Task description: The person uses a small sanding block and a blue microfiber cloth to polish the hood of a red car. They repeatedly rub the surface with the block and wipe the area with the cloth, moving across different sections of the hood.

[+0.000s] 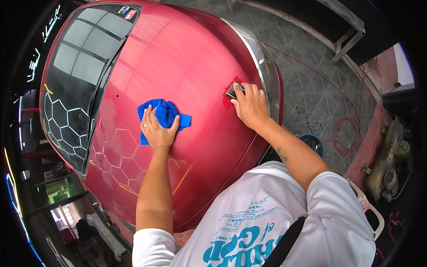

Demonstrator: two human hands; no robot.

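A red car bonnet (178, 58) fills the middle of the view, its paint looking dull and hazy. My left hand (157, 131) presses a bunched blue microfibre cloth (167, 112) against the bonnet, fingers curled over it. Toward the bonnet's front edge, my right hand (253, 107) grips a small dark block (231, 92) with a yellowish edge, held against the paint. Around the block lies a darker, wet-looking red patch (226, 101). My palm hides part of the block, so its full shape cannot be seen.
The windscreen (84, 53) and wiper (105, 75) lie to the left. A headlight (267, 66) borders the bonnet on the right. Beyond it, a red hose (344, 138) coils over grey floor tiles (307, 75). A blue-rimmed bucket (311, 143) stands near my right forearm.
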